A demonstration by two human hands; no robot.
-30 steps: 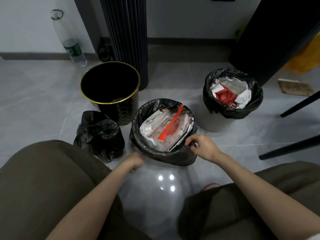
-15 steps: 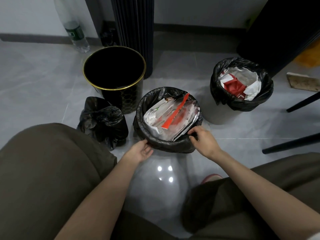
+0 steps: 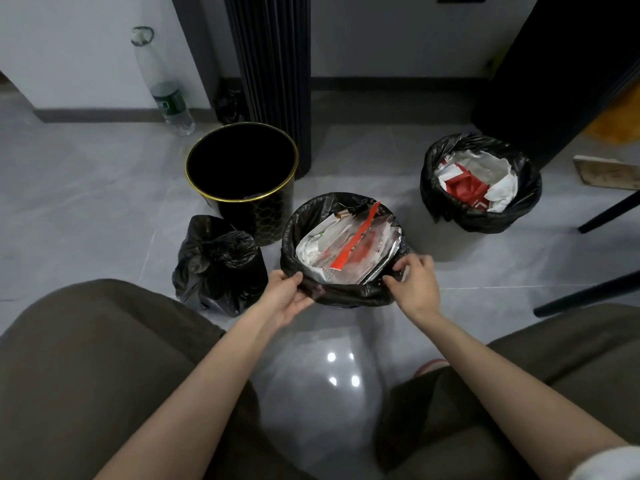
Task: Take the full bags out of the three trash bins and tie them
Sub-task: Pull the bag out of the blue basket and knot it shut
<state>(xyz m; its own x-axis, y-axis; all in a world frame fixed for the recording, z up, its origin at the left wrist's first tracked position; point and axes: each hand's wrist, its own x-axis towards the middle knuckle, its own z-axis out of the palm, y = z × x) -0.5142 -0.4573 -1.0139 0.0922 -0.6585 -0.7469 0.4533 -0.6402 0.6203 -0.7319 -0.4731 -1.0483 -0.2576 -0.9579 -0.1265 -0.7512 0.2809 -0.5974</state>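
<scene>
Middle bag [image 3: 346, 296] is being pinched at its folded rim, left hand [image 3: 289, 296] at the mouth's 7 o'clock, right hand [image 3: 415, 282] at 4 o'clock, both equally near. It is sitting at 12 o'clock over its bin, which the plastic hides, so the pull is likely going straight up. Wrappers [image 3: 318, 242] and a red strip [image 3: 356, 233] are filling it; tied bag [image 3: 218, 265] is lying at 9 o'clock beside the empty bin [image 3: 242, 168], third full bag [image 3: 450, 209] waiting at 2 o'clock.

Tied bag [image 3: 219, 263] left of middle bin [image 3: 343, 292]; empty bin [image 3: 242, 168] behind.
</scene>
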